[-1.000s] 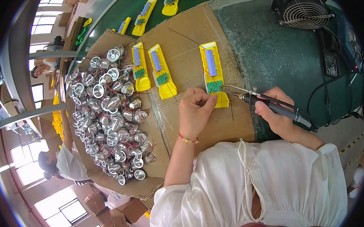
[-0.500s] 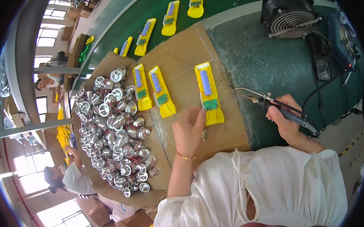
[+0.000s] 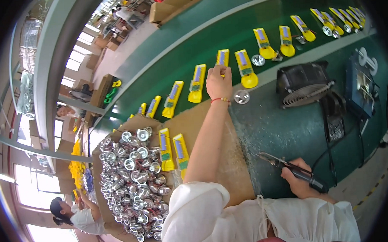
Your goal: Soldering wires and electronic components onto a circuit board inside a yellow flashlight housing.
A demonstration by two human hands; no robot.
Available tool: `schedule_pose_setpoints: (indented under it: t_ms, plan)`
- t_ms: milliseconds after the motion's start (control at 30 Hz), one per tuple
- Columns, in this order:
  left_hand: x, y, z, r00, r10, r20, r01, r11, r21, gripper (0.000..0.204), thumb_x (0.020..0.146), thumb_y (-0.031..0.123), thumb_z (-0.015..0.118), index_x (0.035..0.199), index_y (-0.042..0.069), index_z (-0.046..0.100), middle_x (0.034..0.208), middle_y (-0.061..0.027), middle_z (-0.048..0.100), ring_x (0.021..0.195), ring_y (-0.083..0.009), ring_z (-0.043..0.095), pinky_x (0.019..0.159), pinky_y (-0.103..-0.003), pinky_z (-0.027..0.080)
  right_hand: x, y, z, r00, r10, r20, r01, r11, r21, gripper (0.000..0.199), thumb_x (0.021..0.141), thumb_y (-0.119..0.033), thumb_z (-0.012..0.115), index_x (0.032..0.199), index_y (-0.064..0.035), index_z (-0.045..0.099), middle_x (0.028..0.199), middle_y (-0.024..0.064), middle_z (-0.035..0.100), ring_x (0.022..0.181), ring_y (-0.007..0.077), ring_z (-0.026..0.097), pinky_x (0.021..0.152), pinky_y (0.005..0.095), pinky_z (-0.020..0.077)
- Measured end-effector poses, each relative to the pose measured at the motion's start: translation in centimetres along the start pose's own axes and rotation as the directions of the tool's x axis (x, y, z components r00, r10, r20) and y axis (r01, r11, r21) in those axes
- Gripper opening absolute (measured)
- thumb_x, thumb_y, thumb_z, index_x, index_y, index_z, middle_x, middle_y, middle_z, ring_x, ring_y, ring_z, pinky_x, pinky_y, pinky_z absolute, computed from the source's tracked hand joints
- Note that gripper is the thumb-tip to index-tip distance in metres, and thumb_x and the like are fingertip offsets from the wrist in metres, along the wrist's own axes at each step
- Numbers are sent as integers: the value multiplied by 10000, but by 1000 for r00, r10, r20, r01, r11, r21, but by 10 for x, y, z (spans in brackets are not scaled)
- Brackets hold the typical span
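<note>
My left arm stretches far forward over the green conveyor belt. My left hand (image 3: 219,83) is closed on the lower part of a yellow plastic housing (image 3: 222,55) with a purple-blue block inside; the hand covers its lower end. My right hand (image 3: 297,179) grips a soldering iron (image 3: 298,172) above the green tabletop, its metal tip aimed up and left. On the brown cardboard (image 3: 217,152) under my left forearm lie two more yellow housings, a left one (image 3: 166,149) and a right one (image 3: 180,149), the right one partly hidden by my sleeve.
Piled at left are many silver lamp reflectors (image 3: 138,184) with thin wires. Several yellow housings line the belt (image 3: 157,66). A loose reflector (image 3: 241,97) lies beside my left wrist. A black fan (image 3: 305,83) and a blue box-shaped unit (image 3: 359,83) stand at right. Another person (image 3: 79,214) sits at far left.
My left hand has moved from the cardboard forward to the belt. The third housing no longer lies on the cardboard. The view has shifted forward; the right hand still holds the soldering iron.
</note>
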State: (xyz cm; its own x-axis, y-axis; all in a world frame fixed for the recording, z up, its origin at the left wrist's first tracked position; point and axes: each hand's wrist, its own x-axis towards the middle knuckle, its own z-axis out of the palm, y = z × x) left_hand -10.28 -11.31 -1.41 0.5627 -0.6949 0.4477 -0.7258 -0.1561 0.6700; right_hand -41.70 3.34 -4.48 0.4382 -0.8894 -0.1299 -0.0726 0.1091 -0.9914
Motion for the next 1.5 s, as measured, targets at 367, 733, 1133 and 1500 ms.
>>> schedule_pose_setpoints:
  t_ms: [367,733,1133,1500]
  plan:
    - [-144,-35,-170,950,-216,225,-22,673,740,637,664,274,693,1232,146,434,1258,-155,352,1150,-328,345,927,-490,226,14,6,-9,975,111,-192,-93,990,102,181,712,-95,659,791,-16,516,595,66,578,528,102,536,529,245,442]
    - [-72,-43,-159,971,79,227,-212,731,649,586,717,309,666,1229,123,451,1317,-163,310,1220,-351,289,949,-488,242,9,16,-5,994,30,-104,-25,998,54,176,784,-113,624,832,0,499,639,79,599,574,112,571,545,257,471]
    - [32,-47,4,862,-329,387,103,859,501,341,787,435,533,1006,192,628,1367,-114,271,1154,-367,382,934,-448,364,7,12,-2,997,17,-70,-22,997,-73,176,769,-115,647,828,-9,520,643,68,623,575,108,580,559,258,468]
    - [-121,-34,-127,990,8,140,-84,831,549,132,771,169,554,823,77,634,1259,-148,395,1003,-361,455,820,-426,420,6,8,-5,995,41,-89,-37,998,42,140,810,-93,585,861,-5,489,649,69,572,574,99,534,543,235,443]
